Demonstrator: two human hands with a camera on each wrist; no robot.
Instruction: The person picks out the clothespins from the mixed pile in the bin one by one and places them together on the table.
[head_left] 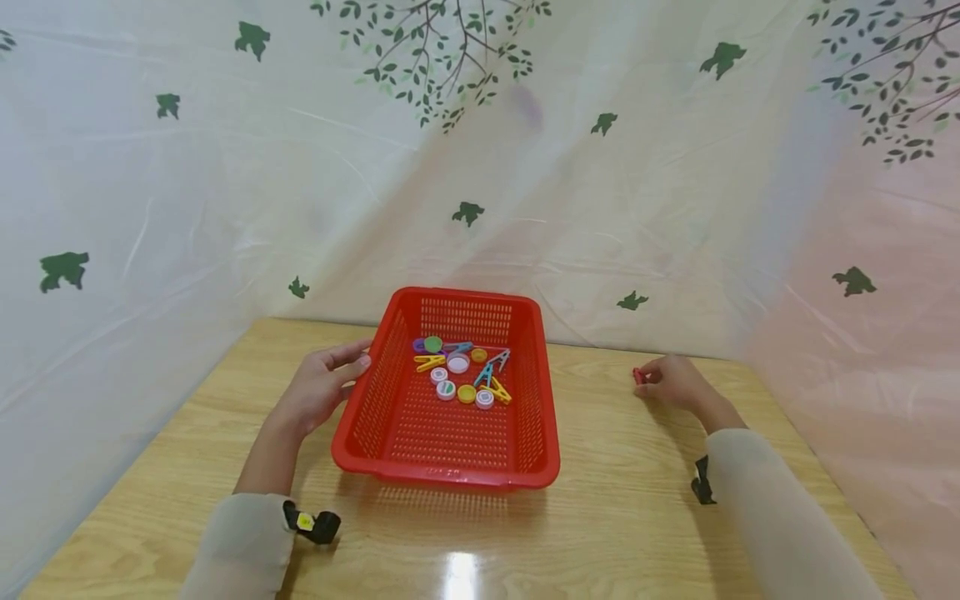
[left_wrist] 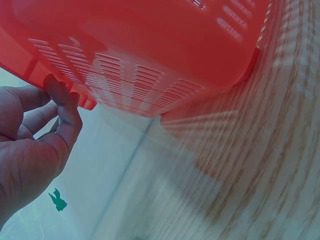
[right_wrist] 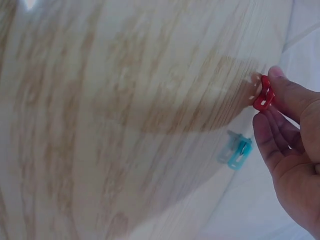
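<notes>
1. Biggest thing here is the wooden table [head_left: 615,533], with a pale leaf-print curtain [head_left: 187,208] hanging round its far and side edges.
2. One red slotted basket [head_left: 390,392] sits mid-table, a bit left of centre.
3. Left hand [head_left: 318,387] is on the basket's left wall near the far corner, fingers curled against the rim, thumb on top. The left wrist view shows the fingertips [left_wrist: 62,92] touching the red plastic from outside.
4. Right hand [head_left: 675,381] rests on the table well to the right of the basket, pinching one small red clip [right_wrist: 263,95] between thumb and fingertips. The clip is right at the tabletop; can't tell if it's actually touching it.
5. One teal clip [right_wrist: 239,152] lies on the table just beside that hand in the right wrist view.
6. Inside the basket, toward the far end, there's a little pile: bottle caps [head_left: 446,389], I count roughly nine (white, yellow, green, purple), plus clothes pegs [head_left: 429,362], maybe four, yellow and blue. They overlap, so counts are approximate.
</notes>
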